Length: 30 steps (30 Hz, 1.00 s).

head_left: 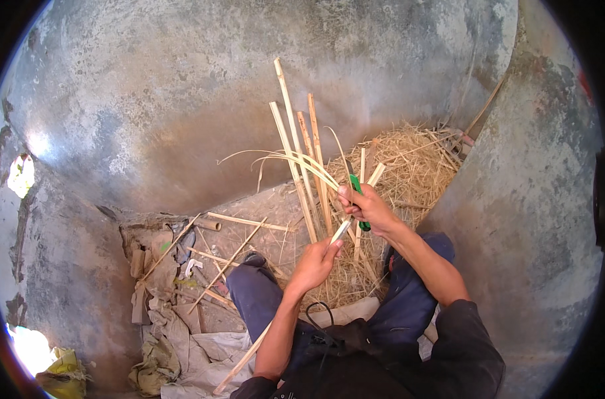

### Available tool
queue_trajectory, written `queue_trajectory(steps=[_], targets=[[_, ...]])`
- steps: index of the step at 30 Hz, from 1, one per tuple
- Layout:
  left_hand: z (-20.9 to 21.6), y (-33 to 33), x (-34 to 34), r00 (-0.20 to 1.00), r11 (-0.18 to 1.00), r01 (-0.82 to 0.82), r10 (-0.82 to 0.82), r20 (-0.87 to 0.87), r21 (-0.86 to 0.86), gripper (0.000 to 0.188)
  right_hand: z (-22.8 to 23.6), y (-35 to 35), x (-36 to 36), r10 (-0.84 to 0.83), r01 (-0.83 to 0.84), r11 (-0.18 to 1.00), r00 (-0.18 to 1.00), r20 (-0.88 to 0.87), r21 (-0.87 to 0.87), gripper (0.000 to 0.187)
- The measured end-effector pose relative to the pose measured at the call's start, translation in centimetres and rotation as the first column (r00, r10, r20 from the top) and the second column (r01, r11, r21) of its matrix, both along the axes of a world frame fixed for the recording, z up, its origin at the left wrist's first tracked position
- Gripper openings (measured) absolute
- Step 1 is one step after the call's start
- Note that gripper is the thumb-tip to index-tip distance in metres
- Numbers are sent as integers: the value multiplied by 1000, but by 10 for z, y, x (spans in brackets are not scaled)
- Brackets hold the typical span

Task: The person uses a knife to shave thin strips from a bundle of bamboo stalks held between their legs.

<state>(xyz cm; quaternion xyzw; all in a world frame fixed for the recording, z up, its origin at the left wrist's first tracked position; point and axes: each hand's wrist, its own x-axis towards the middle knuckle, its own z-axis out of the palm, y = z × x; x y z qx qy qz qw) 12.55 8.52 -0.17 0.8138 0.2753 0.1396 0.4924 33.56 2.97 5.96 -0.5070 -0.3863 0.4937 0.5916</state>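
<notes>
My left hand is closed around a pale bamboo strip. One end of the strip sticks out past my thumb, and the other runs back beside my left forearm. Just above, my right hand grips a green utility knife, its blade pointing up and away from me. Thin, curling bamboo slivers fan out to the left from the fingers of my right hand. Where they meet the fingers is partly hidden. Several long bamboo sticks lean on the wall behind my hands.
A heap of straw-like shavings lies beyond my right hand and spreads between my legs. Cut sticks and a short bamboo tube lie on the left. Crumpled cloth is at lower left. Grey walls stand close around.
</notes>
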Motion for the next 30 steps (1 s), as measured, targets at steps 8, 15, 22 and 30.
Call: queue_trajectory(steps=[8,15,22,30], targets=[[-23,-18,17,934,991,-100,62,352,92,42,32,-15,-21,76,-155,988,615,785,25,37],[19,-16,13,973,953,-24,92,211,-303,50,38,-54,-22,-369,130,908,697,614,398,40],[57,-23,15,987,912,-2,66,144,-409,68,16,-59,-3,-627,521,773,713,313,361,46],[81,-34,24,995,901,-74,98,35,-428,87,11,-57,-9,-332,300,914,940,80,272,40]])
